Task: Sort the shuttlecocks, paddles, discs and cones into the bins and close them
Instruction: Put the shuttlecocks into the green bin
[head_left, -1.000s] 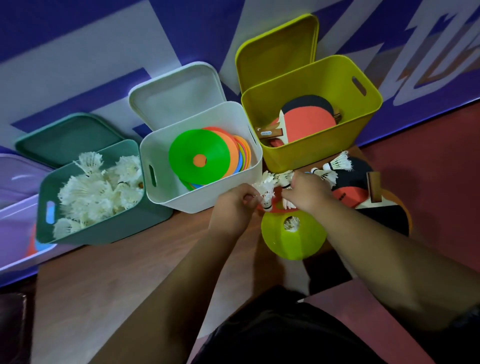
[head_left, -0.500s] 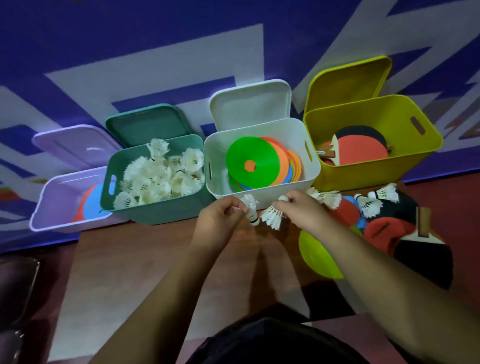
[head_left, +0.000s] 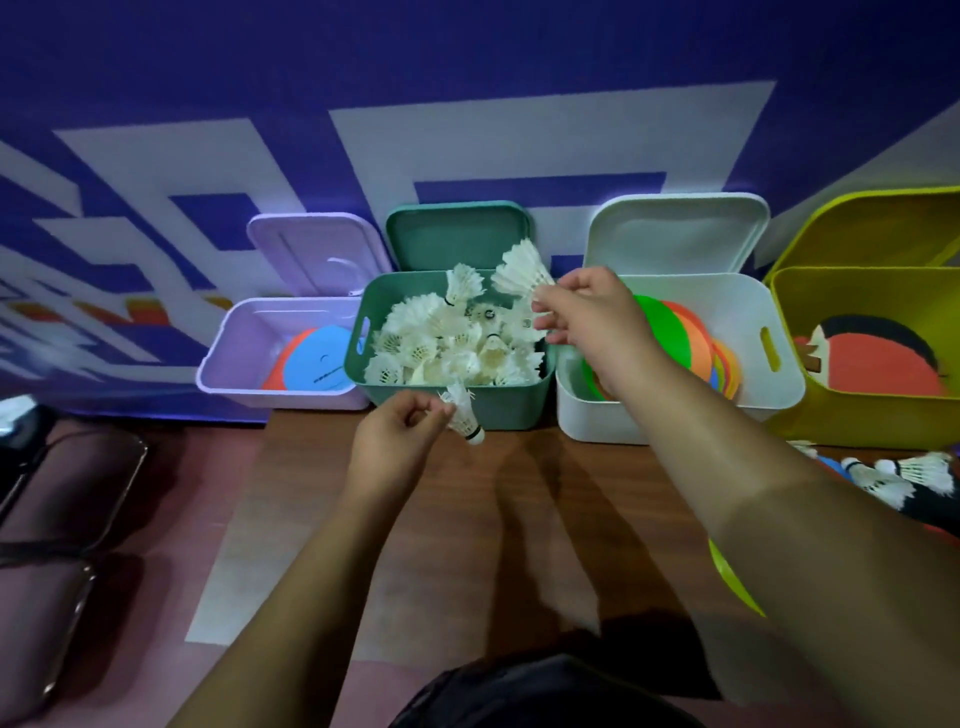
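A purple wall painted with white angular bands rose behind a brown wooden surface on which four open bins were lined up. At the far left, a lilac plastic bin held flat orange and blue discs. Beside it, a teal plastic bin was heaped with a pile of white feathered shuttlecocks. Just before its near wall the left hand was held, thumb and forefinger pinched on a small white shuttlecock, cork downward, not yet over the rim. The right hand was raised above the bin's right side, fingertips clamped on the base of a second white shuttlecock. Half a second earlier both hands had been in front of the white plastic bin of round green and orange markers. They had since been carried left, so a drop into the teal bin was judged imminent. Further right, a yellow plastic bin held a red-and-black paddle. Loose shuttlecocks lay unsorted, and the four lids stood open.
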